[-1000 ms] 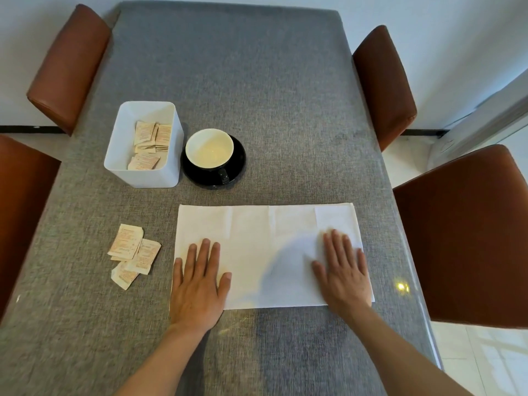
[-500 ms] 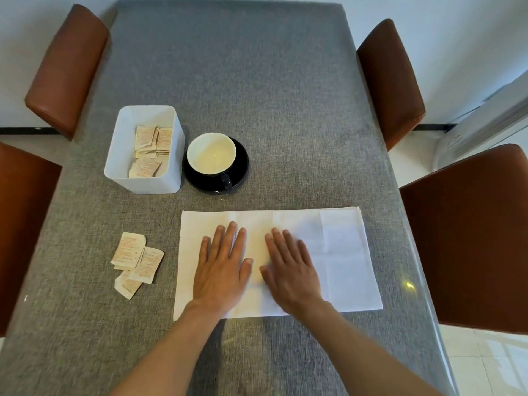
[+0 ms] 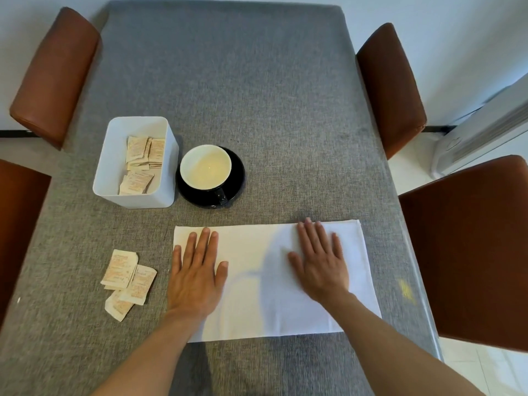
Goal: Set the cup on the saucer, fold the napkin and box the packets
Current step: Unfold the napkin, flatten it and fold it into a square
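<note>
A white napkin (image 3: 257, 281) lies flat on the grey table near me, folded into a wide rectangle. My left hand (image 3: 195, 277) presses palm-down on its left end, fingers spread. My right hand (image 3: 321, 264) lies flat on its right part, fingertips at the far edge. A black cup (image 3: 205, 167) with a cream inside stands on a black saucer (image 3: 238, 178) beyond the napkin. Left of it a white box (image 3: 134, 195) holds several tan packets (image 3: 141, 161). A few loose packets (image 3: 125, 281) lie on the table left of the napkin.
Brown chairs stand around the grey table (image 3: 228, 81): two on the left (image 3: 54, 75), two on the right (image 3: 391, 87). A white appliance (image 3: 483, 130) stands on the floor at the right.
Both hands have slid apart from the middle of the napkin, the left toward its left end and the right toward its right part. The napkin stays flat.
</note>
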